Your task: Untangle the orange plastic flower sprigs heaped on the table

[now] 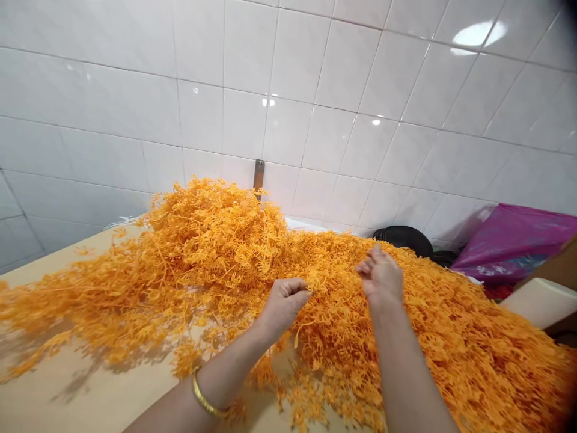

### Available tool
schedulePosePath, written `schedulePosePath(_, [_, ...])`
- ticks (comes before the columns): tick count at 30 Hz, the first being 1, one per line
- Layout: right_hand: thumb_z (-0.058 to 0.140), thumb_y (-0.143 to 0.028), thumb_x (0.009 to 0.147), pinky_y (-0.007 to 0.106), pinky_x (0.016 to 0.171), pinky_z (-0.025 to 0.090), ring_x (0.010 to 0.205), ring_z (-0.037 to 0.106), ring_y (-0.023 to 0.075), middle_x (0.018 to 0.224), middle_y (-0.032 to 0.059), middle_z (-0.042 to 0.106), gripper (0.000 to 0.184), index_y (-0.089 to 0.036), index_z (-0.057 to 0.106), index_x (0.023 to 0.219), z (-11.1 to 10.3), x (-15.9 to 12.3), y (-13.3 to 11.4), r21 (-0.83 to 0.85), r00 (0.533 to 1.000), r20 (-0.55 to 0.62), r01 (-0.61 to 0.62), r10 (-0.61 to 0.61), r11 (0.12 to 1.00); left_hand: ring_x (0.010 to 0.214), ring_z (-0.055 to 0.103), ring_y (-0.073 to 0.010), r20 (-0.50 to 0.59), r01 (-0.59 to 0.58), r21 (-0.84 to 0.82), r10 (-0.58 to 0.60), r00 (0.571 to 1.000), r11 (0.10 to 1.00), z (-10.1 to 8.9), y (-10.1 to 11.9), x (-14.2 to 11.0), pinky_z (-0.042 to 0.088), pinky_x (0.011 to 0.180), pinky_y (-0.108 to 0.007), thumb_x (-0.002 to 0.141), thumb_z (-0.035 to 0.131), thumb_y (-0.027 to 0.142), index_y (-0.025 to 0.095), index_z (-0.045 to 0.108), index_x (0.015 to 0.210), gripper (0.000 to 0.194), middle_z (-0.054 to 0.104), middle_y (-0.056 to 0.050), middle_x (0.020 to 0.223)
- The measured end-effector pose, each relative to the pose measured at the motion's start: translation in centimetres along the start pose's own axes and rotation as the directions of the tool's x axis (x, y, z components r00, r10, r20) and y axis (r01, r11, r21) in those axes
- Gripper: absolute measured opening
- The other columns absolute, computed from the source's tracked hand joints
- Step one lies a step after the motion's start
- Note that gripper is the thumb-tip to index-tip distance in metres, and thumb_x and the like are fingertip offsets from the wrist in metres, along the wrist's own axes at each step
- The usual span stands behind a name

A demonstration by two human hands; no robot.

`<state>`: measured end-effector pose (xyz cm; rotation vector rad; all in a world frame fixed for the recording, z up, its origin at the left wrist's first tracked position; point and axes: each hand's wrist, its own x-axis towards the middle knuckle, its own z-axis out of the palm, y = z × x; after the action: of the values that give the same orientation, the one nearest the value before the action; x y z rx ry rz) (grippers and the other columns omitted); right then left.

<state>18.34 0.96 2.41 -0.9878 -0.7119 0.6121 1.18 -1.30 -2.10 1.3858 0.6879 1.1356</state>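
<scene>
A big heap of orange plastic pieces on thin sprues (216,258) covers most of a pale wooden table (90,397). My left hand (283,304), with a gold bangle on its wrist, pinches a bit of the orange plastic between thumb and fingers in the middle of the heap. My right hand (381,273) hovers just to the right, fingers curled together over the same patch of pieces; whether it holds one is hidden.
A white tiled wall (288,90) rises right behind the table. At the back right lie a magenta plastic bag (514,240), a black round object (403,237) and a cream-coloured box edge (541,300). Bare tabletop shows at the front left.
</scene>
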Motion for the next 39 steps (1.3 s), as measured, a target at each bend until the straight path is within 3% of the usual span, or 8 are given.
schedulePosePath(4, [0.063,-0.03,0.056,0.019,0.036,0.026,0.037,0.031,0.0032,0.049,-0.0041,0.045,0.02,-0.016,0.049,0.059,-0.9,0.5,-0.8,-0.058,0.992,0.06,-0.107,0.11,0.993,0.043,0.016,-0.0051,0.029,0.064,-0.06,-0.062,0.998,0.996,-0.1,0.1,-0.1,0.014,0.044,-0.024,0.064,0.055,0.028,0.016,0.037,0.045,0.029,0.023,0.006,0.045])
schedulePosePath(11, [0.054,-0.009,0.053,0.019,0.038,0.026,0.037,0.036,0.0028,0.062,0.0018,0.058,0.026,-0.013,0.059,0.078,1.1,-1.1,0.6,-0.311,0.865,0.337,-0.271,0.373,0.911,0.043,0.018,-0.0045,0.069,0.092,-0.058,-0.088,0.994,0.994,-0.8,0.5,0.2,0.012,0.043,-0.023,0.064,0.057,0.03,0.015,0.049,0.055,0.019,0.028,0.005,0.046])
schedulePosePath(16, [0.061,-0.03,0.062,0.019,0.038,0.023,0.038,0.031,0.002,0.055,-0.0033,0.045,0.02,-0.013,0.06,0.072,0.2,-1.1,0.2,-0.314,0.719,0.534,-0.319,0.444,0.894,0.045,0.018,-0.0051,0.117,0.037,0.083,-0.046,0.992,0.996,-0.9,0.7,0.3,0.013,0.045,-0.023,0.063,0.054,0.023,0.015,0.05,0.052,0.014,0.027,0.005,0.047])
schedulePosePath(23, [0.066,-0.039,0.059,0.019,0.038,0.016,0.041,0.022,0.0034,0.046,-0.007,0.028,0.034,-0.014,0.045,0.049,0.1,-1.7,0.4,-0.48,0.48,0.733,-0.138,0.482,0.867,0.042,0.017,-0.0046,0.168,0.052,0.13,-0.074,0.983,0.99,-1.1,1.6,0.1,0.013,0.043,-0.023,0.063,0.049,0.017,0.015,0.046,0.049,0.015,0.026,0.006,0.044])
schedulePosePath(25, [0.067,-0.037,0.058,0.019,0.039,0.017,0.042,0.023,0.0037,0.047,-0.007,0.029,0.033,-0.015,0.045,0.05,0.4,-1.7,0.6,-0.445,0.518,0.737,-0.111,0.434,0.889,0.042,0.018,-0.0043,0.13,0.083,0.096,-0.095,0.987,0.992,-1.1,1.6,0.2,0.014,0.043,-0.023,0.063,0.049,0.016,0.015,0.046,0.051,0.013,0.028,0.006,0.043])
schedulePosePath(29, [0.067,-0.038,0.057,0.019,0.037,0.016,0.04,0.022,0.0026,0.048,-0.007,0.031,0.035,-0.015,0.041,0.049,1.4,-1.9,1.3,-0.245,0.808,0.532,-0.138,0.252,0.96,0.04,0.02,-0.0035,0.049,0.139,-0.052,-0.137,0.989,0.989,-1.0,1.1,0.5,0.012,0.042,-0.022,0.061,0.051,0.016,0.015,0.04,0.049,0.017,0.03,0.007,0.042])
schedulePosePath(31, [0.068,-0.037,0.055,0.018,0.036,0.016,0.038,0.022,0.002,0.048,-0.0073,0.03,0.038,-0.016,0.038,0.047,2.1,-2.1,1.8,-0.168,0.89,0.407,-0.147,0.204,0.975,0.039,0.02,-0.0034,0.032,0.156,-0.12,-0.153,0.988,0.981,-0.9,0.9,0.6,0.01,0.042,-0.022,0.06,0.053,0.018,0.015,0.039,0.049,0.018,0.03,0.007,0.042])
schedulePosePath(39, [0.065,-0.037,0.057,0.017,0.033,0.023,0.034,0.028,0.0026,0.043,-0.0092,0.033,0.029,-0.017,0.044,0.056,0.8,-0.2,1.7,-0.016,0.998,-0.029,-0.056,0.055,0.998,0.037,0.021,-0.0023,-0.04,0.199,-0.203,-0.211,0.977,0.959,-1.3,1.1,0.8,0.011,0.041,-0.021,0.057,0.056,0.017,0.015,0.041,0.048,0.017,0.033,0.007,0.041])
